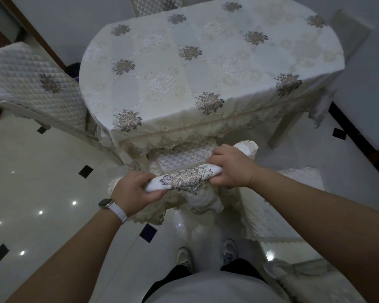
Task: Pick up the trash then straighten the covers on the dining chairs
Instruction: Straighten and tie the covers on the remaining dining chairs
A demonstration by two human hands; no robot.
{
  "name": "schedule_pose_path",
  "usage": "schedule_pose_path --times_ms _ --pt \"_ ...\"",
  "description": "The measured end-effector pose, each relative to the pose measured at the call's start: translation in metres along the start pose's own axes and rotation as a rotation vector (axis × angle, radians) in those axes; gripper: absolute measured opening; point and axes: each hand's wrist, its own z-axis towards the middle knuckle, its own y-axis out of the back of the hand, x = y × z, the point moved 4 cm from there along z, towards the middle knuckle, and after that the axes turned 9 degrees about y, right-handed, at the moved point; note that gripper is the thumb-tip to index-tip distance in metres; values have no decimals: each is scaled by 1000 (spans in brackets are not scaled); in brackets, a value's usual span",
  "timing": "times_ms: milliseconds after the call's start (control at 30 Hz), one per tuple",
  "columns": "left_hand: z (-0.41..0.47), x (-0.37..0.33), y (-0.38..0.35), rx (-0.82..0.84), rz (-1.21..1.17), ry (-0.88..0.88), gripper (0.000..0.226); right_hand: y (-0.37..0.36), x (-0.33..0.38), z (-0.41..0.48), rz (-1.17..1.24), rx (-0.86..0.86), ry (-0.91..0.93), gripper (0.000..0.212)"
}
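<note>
Two hands grip the bunched chair cover [184,179] atop the chair back: left hand [132,191] at its left end, right hand [231,166] at its right. Quilted seat [182,157] just beyond, tucked under the clothed tabletop [206,68].

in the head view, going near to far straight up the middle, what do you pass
shoes → bunched chair cover gripped by left hand and right hand → quilted seat cushion → dining table under its floral tablecloth → far chair back
</note>
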Motion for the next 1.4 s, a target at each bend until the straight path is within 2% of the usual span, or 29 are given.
schedule_pose_path --times_ms 233,467,600,733,967,1167,1267,1400 --pt "-1 -1 5 1 8 -34 59 5 9 -5 -17 38 -57 48" --pt "-2 -6 3 80 31 -8 49 10 20 -19 -71 5 -158 48" --pt "-7 -21 -5 104 -30 -116 53 20 34 -46 -116 -54 -250 53" --pt "-9 -68 -19 91 -74 -308 45 31 52 -100 -165 -104 -353 51" --pt "-44 -154 -53 120 -106 -601 43 51 77 -214 -320 6 -526 52" --pt "-98 -221 -76 183 -3 -669 46 71 93 -313 -374 -7 -629 62" --pt "-132 -264 -85 191 5 -678 46 78 105 -366 -388 -33 -639 59" --pt "-192 -343 -106 194 12 -712 48 94 120 -462 -372 -74 -673 60"
